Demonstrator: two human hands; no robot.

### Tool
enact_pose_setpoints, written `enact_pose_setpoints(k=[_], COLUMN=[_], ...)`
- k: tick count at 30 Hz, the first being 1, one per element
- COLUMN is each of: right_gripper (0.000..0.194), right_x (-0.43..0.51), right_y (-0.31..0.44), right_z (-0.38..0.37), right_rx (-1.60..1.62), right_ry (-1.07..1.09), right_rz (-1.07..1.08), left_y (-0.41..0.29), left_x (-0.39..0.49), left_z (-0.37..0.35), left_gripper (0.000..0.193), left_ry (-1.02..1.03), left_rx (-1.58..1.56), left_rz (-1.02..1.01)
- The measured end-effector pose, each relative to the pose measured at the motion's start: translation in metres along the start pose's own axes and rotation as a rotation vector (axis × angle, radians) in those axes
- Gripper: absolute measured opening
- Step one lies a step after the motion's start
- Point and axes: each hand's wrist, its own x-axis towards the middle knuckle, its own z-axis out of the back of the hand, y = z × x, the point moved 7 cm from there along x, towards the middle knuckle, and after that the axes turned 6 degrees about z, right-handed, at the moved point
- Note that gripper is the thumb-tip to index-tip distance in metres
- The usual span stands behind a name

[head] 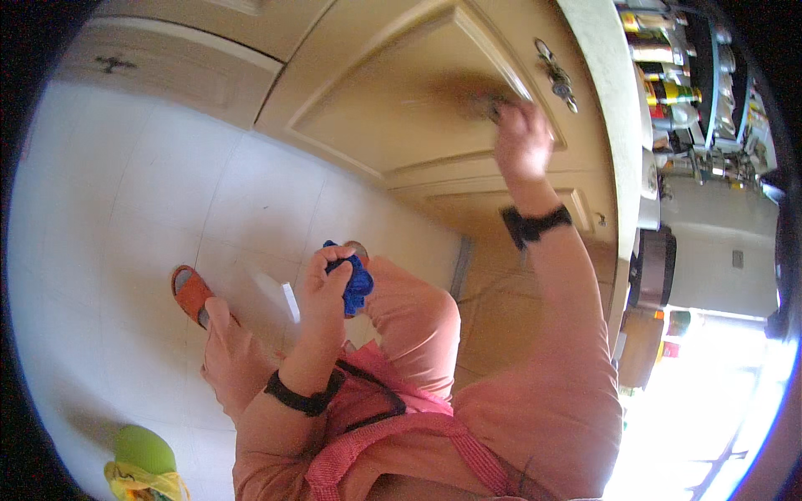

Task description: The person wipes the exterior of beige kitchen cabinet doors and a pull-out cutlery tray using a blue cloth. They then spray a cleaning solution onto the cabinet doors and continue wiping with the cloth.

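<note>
My left hand point(329, 272) is closed around a crumpled blue cloth point(358, 285) above my bent knee. Against the panel of a beige cabinet door point(401, 94) is my right hand point(525, 141), blurred by motion. A small grey-green thing point(490, 108) shows at its fingertips, too smeared to name; a dark shadow falls on the panel beside it. An ornate metal handle point(556, 75) is fixed to this door, close to the right hand.
A beige drawer front point(169, 69) adjoins the door at the left. The pale countertop point(617, 125) edge runs along the right, with several bottles point(670, 94) beyond. On the tiled floor point(156, 188) stands a green bin point(145, 449) with a yellow bag, near a white object point(291, 302).
</note>
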Motion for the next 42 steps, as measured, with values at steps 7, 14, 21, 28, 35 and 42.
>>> enact_pose_setpoints(k=[7,14,21,28,35,42], right_gripper=[0.016,0.014,0.015,0.013,0.022,0.047], right_x=[-0.008,-0.091,-0.104,-0.085,-0.050,-0.023], right_y=[-0.008,-0.066,-0.058,-0.053,-0.046,-0.015], right_z=[0.006,0.023,0.009,0.024,0.058,0.035], right_rx=[0.017,-0.087,0.049,0.079,0.121,-0.196], right_ry=[0.034,0.035,-0.058,-0.228,-0.368,0.030], right_rz=[-0.027,-0.364,-0.778,-0.924,-0.622,-0.374], left_y=[-0.001,-0.002,-0.006,-0.009,-0.004,-0.009], left_x=[0.009,0.013,0.008,0.010,0.013,0.011], left_z=[0.007,0.001,0.007,0.007,0.005,0.009], left_gripper=[0.017,0.017,0.018,0.016,0.017,0.018], left_ry=[-0.034,0.028,-0.030,-0.009,-0.001,0.007], left_rx=[-0.027,-0.049,0.005,-0.011,-0.010,-0.001], left_rz=[-0.065,-0.073,-0.141,-0.115,-0.122,-0.156])
